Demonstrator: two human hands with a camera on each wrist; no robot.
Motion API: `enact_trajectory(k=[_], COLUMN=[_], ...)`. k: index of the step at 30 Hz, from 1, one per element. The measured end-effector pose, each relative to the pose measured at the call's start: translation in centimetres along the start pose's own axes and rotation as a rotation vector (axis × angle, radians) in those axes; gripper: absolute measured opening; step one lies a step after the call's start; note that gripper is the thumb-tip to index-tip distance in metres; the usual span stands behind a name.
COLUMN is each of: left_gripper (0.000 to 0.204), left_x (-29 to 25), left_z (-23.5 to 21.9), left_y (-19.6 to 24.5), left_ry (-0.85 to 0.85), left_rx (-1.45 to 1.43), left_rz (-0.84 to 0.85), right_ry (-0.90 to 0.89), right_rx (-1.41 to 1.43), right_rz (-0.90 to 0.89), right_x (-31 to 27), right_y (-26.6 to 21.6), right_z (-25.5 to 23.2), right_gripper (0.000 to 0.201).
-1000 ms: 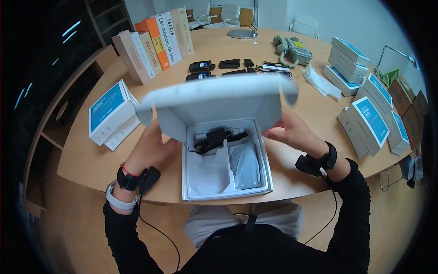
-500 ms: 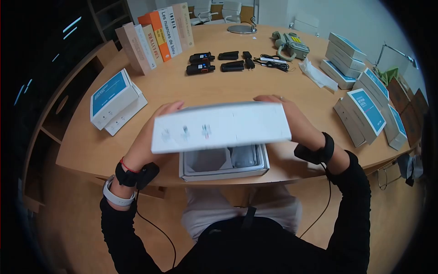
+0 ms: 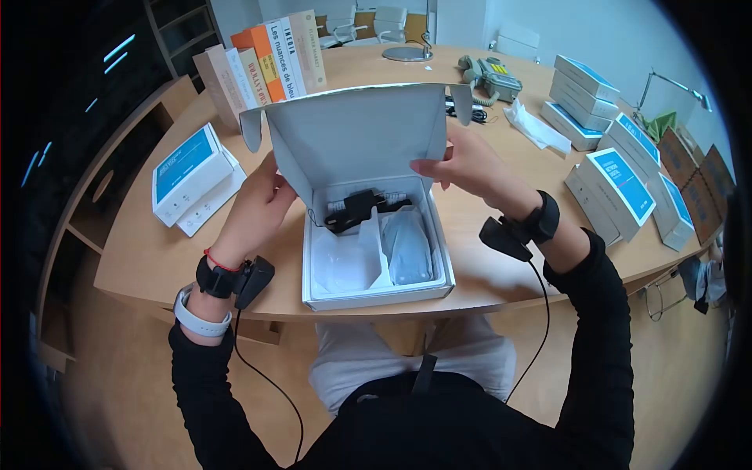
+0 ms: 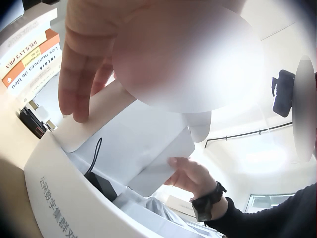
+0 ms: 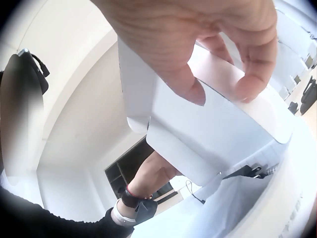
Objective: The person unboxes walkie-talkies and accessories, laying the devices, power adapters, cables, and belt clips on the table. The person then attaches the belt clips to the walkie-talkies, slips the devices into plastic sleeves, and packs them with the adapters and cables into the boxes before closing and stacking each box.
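A white cardboard box (image 3: 376,300) stands at the table's front edge, its lid (image 3: 360,129) raised with the pale inside facing me. At the lid's left side, my left hand (image 3: 258,205) holds the side panel, fingers (image 4: 79,106) on its outer face; a blur hides the thumb. My right hand (image 3: 478,171) pinches the right side panel, thumb (image 5: 190,94) inside and fingers outside. Inside the box, a black power adapter (image 3: 360,206) with cable lies at the back. A bagged greyish item (image 3: 407,247) fills the right compartment, beside a white tray insert (image 3: 345,262).
Two blue-labelled boxes (image 3: 188,176) lie stacked at left, near a row of upright books (image 3: 266,66). Several similar boxes (image 3: 615,188) stand at right. A desk phone (image 3: 493,78), a white sheet (image 3: 539,129) and black cables (image 3: 474,115) are farther back, with a lamp base (image 3: 407,53).
The lid stood raised, swung down partway over the box with its printed outside showing, and is now raised again. Both hands moved with it, now at its sides.
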State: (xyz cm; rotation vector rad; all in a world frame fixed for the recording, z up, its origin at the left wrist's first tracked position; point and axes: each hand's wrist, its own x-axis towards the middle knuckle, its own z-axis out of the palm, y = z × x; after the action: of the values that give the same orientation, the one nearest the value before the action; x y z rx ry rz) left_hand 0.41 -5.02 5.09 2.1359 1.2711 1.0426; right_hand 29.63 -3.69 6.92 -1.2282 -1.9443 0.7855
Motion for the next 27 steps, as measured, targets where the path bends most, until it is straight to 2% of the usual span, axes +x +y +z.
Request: enact_trajectory(k=[2, 6, 8, 9, 10, 12, 14, 15, 16, 19, 21, 22, 25, 26, 27], left_gripper=[0.038, 0.036, 0.036, 0.039, 0.043, 0.044, 0.048, 0.05, 0.053, 0.061, 0.07, 0.07, 0.075, 0.077, 0.079], left_x=[0.5, -0.9, -2.4, -2.8, -3.1, -4.9, -6.3, -7.0, -7.7, -9.6, -10.5, -11.0, -12.2, -12.4, -12.6], left_z=[-0.1, -0.3, 0.1, 0.1, -0.1, 0.9, 1.0, 0.9, 0.9, 1.6, 1.9, 2.2, 3.7, 4.0, 4.3], left_y=[0.4, 0.1, -0.7, -1.8, -1.7, -0.1, -0.5, -0.4, -0.2, 0.3, 0.2, 0.0, -0.5, -0.6, -0.7], left_ry=[-0.015, -0.067, -0.024, -0.158, -0.191, -0.131, -0.147, -0.176, -0.208, -0.26, -0.288, -0.294, -0.224, -0.183, -0.14], left_rx=[-0.017, 0.055, 0.333, 0.089, 0.2, 0.296, 0.291, 0.354, 0.417, 0.404, 0.439, 0.438, 0.311, 0.303, 0.294], left_rz=[-0.075, -0.067, 0.375, 0.323, 0.362, 0.366, 0.32, 0.334, 0.345, 0.314, 0.306, 0.304, 0.264, 0.295, 0.326], right_ry=[0.04, 0.016, -0.035, -0.169, -0.253, -0.32, -0.407, -0.456, -0.486, -0.456, -0.326, -0.327, -0.124, -0.122, -0.034], right_rx=[-0.028, -0.192, -0.38, -0.194, -0.264, -0.307, -0.351, -0.317, -0.38, -0.42, -0.443, -0.438, -0.341, -0.341, -0.352], right_rz=[0.01, -0.016, -0.637, -0.448, -0.43, -0.457, -0.485, -0.397, -0.443, -0.49, -0.492, -0.489, -0.498, -0.496, -0.508], right_x=[0.4, -0.7, -2.0, -2.4, -3.2, -5.1, -6.9, -8.1, -8.7, -10.7, -12.0, -12.6, -14.0, -14.2, -14.3], right_y=[-0.1, 1.0, 2.6, 3.0, 3.2, 2.5, 2.2, 1.5, 1.5, 1.7, 2.6, 2.8, 3.6, 4.0, 4.5], right_z=[0.2, 0.2, 0.2, 0.1, 0.1, 0.0, -0.8, -1.1, -1.1, 0.4, 1.6, 2.3, 4.8, 5.5, 6.2], right_gripper=[0.035, 0.034, 0.038, 0.047, 0.056, 0.063, 0.067, 0.069, 0.075, 0.081, 0.089, 0.089, 0.096, 0.096, 0.094])
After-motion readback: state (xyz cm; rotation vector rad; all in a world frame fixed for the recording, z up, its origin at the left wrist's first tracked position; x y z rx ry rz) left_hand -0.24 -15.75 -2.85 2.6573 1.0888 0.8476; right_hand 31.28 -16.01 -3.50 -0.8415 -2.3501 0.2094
